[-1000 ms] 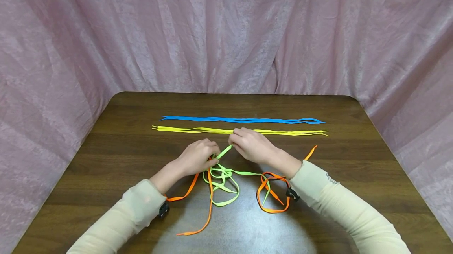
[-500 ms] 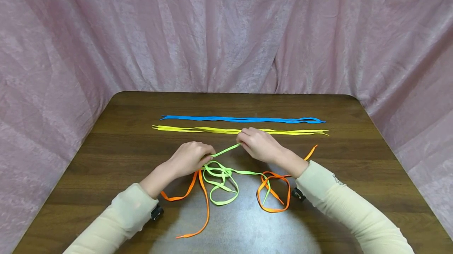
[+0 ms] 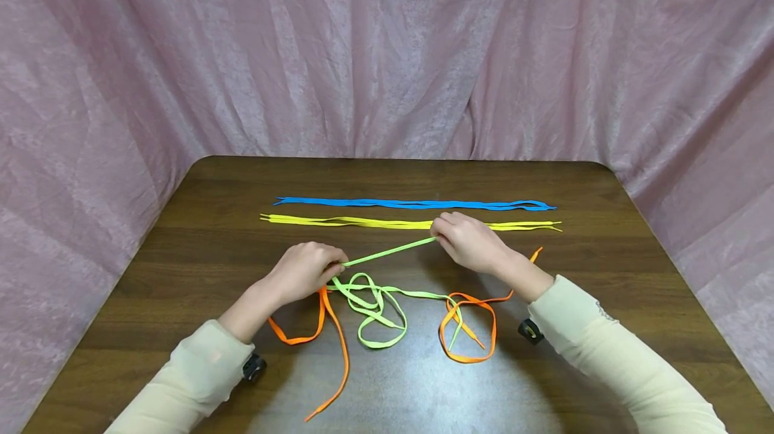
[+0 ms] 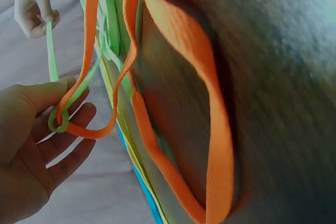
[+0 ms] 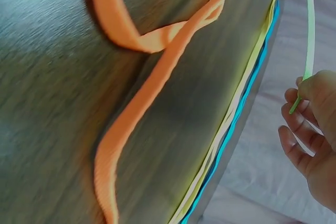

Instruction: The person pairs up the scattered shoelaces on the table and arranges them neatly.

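My left hand (image 3: 306,271) pinches an orange shoelace (image 4: 90,30) and a green shoelace where they cross; in the left wrist view the green one loops round the orange between thumb and fingers. My right hand (image 3: 468,242) pinches the green shoelace (image 3: 390,252) close to its tip, which pokes out past the fingers in the right wrist view. That stretch runs straight between both hands, above the table. More green lace (image 3: 381,313) lies in loose loops below. From my left hand the orange lace hangs down in two strands onto the table.
Another orange shoelace (image 3: 494,330) lies looped at right, crossed by a green lace end. Beyond the hands, yellow shoelaces (image 3: 345,222) and blue shoelaces (image 3: 387,203) lie stretched side by side on the wooden table (image 3: 199,273). A pink curtain (image 3: 387,51) hangs behind.
My hands have drawn apart, the left one leftward and the right one rightward. The green stretch between them has grown longer and straighter. The orange strands have shifted left with my left hand.
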A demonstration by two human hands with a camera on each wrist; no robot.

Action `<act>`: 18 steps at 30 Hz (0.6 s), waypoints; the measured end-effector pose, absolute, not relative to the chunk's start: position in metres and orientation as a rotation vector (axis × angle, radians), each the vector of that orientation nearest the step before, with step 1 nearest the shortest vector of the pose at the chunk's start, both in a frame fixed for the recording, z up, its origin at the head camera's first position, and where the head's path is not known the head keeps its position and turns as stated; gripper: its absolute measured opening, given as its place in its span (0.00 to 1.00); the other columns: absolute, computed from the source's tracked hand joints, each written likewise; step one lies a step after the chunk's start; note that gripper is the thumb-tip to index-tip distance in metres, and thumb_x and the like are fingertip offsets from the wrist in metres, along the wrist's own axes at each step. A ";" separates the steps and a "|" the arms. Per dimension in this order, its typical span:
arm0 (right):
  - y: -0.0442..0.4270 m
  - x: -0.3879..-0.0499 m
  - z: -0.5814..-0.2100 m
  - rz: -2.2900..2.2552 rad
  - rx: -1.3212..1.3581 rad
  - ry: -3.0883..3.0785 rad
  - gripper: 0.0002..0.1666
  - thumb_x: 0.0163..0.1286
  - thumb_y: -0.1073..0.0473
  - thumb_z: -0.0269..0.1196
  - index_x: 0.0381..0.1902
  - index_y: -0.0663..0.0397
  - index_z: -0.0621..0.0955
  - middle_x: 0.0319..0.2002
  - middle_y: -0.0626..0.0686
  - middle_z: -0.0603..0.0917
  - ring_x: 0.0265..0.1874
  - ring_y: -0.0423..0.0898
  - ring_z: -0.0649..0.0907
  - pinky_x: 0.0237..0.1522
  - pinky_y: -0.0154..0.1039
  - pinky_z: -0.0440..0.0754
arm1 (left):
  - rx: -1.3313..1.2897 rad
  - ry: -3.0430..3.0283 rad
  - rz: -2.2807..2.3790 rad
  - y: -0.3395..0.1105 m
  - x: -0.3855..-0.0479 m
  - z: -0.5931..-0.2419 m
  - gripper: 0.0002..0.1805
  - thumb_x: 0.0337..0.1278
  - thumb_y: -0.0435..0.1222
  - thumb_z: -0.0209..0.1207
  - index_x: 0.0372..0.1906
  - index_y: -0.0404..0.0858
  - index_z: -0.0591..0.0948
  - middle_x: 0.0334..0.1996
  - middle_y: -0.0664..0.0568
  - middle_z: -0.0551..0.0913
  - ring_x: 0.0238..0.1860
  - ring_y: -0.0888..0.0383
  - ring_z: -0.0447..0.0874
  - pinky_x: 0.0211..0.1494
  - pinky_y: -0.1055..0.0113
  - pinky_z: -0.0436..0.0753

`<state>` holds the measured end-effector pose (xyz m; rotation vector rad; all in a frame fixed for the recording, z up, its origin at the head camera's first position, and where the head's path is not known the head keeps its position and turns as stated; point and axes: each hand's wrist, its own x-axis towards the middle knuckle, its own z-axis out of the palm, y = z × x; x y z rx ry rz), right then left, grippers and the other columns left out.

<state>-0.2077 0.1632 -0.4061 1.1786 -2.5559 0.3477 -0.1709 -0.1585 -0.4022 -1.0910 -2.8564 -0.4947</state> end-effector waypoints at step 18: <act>0.197 -0.205 -0.404 0.373 1.083 -2.583 0.05 0.60 0.68 0.60 0.29 0.53 0.75 0.29 0.46 0.76 0.29 0.43 0.75 0.33 0.38 0.74 | -0.953 -2.921 -0.417 -0.170 -0.172 -0.399 0.03 0.51 0.37 0.61 0.27 0.48 0.82 0.25 0.63 0.78 0.20 0.68 0.69 0.23 0.71 0.69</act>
